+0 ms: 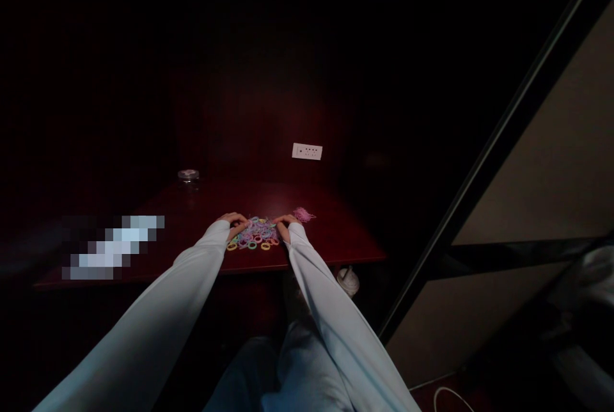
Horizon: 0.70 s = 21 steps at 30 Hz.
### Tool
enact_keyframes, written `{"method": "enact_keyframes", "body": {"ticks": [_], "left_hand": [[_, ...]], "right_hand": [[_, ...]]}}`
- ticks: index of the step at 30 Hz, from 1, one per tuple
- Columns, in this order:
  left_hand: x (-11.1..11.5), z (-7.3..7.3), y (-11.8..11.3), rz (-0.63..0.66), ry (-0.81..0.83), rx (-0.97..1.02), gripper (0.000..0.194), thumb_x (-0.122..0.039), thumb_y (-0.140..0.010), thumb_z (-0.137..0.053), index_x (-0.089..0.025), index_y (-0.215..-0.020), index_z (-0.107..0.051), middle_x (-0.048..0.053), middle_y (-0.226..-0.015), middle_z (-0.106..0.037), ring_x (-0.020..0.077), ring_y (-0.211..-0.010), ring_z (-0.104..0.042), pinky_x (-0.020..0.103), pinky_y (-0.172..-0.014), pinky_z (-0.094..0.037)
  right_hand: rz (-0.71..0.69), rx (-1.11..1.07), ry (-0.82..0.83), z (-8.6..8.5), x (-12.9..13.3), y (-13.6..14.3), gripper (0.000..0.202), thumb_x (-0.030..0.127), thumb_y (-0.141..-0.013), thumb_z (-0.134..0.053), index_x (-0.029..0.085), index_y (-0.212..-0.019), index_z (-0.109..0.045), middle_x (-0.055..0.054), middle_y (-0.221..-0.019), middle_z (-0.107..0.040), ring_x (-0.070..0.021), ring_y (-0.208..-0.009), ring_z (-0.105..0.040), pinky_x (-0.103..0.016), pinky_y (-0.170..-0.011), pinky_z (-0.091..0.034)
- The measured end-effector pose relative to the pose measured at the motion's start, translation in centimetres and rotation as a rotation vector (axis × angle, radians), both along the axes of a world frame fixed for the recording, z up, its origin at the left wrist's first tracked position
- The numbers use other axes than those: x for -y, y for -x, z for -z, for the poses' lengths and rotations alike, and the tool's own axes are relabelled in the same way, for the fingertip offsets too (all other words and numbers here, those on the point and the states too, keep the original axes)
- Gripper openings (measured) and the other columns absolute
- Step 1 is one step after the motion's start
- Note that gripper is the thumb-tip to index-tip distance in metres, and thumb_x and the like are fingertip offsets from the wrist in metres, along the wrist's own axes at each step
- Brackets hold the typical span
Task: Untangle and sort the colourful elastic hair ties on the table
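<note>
A loose heap of small coloured elastic hair ties [259,233] lies near the front edge of the dark red table, with yellow, green and orange rings along its near side. My left hand [233,222] rests at the heap's left side, fingers curved over its edge and thumb apart. At the opposite side is my right hand [286,225], its fingers reaching to the heap with the thumb apart from them. Both hands look open, though the fingertips are small and partly lost among the ties. Just beyond my right hand sits a separate pink bunch of bands [303,214].
A clear lidded jar [188,176] stands at the table's back left. A white wall socket [307,151] is on the back panel. At the left, a pixelated patch hides part of the tabletop [206,198]. Below the right edge is a whitish rounded object [348,281].
</note>
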<state>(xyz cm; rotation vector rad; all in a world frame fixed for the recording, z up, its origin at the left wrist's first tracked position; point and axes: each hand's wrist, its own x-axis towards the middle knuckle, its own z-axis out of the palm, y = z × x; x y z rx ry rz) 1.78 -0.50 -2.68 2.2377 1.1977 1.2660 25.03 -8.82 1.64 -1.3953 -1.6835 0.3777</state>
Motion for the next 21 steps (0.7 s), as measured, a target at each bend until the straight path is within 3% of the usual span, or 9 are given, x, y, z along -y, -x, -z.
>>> {"method": "enact_keyframes", "body": {"ticks": [6,11,16,21], "left_hand": [[0.1,-0.7,0.5,0.076,0.041,-0.007,0.038,-0.057,-0.078,-0.06,-0.022,-0.08,-0.074,0.003,-0.082,-0.068,0.0186,-0.074,-0.059,0.028,-0.073,-0.047],[0.7,-1.2,0.3,0.041,0.03,0.036,0.04,-0.06,-0.074,-0.06,-0.022,-0.076,-0.073,0.004,-0.079,-0.069,0.0187,-0.072,-0.059,0.03,-0.073,-0.047],[1.1,-1.5,-0.1,0.044,0.036,0.048,0.039,-0.06,-0.072,-0.063,-0.022,-0.076,-0.073,0.005,-0.082,-0.07,0.0199,-0.075,-0.059,0.031,-0.075,-0.048],[1.0,-1.2,-0.2,0.06,0.031,0.084,0.036,-0.056,-0.072,-0.064,-0.022,-0.079,-0.073,0.005,-0.083,-0.069,0.0192,-0.076,-0.06,0.03,-0.073,-0.05]], "right_hand": [[0.013,0.034,-0.054,0.3,-0.3,-0.1,0.021,0.015,-0.086,-0.056,0.023,-0.084,-0.075,-0.003,-0.092,-0.068,-0.018,-0.094,-0.062,-0.031,-0.094,-0.047],[0.023,0.251,-0.135,-0.4,1.0,1.0,0.021,0.015,-0.087,-0.056,0.022,-0.097,-0.073,-0.005,-0.104,-0.068,-0.0214,-0.105,-0.056,-0.034,-0.098,-0.043],[-0.107,0.533,-0.238,-1.1,2.4,3.2,0.026,0.026,-0.094,-0.055,0.025,-0.116,-0.069,-0.006,-0.122,-0.064,-0.0232,-0.112,-0.05,-0.035,-0.1,-0.038],[-0.02,0.577,-0.199,-0.8,1.8,4.3,0.031,0.036,-0.092,-0.061,0.024,-0.119,-0.069,-0.008,-0.127,-0.064,-0.0257,-0.116,-0.048,-0.039,-0.103,-0.036]]}}
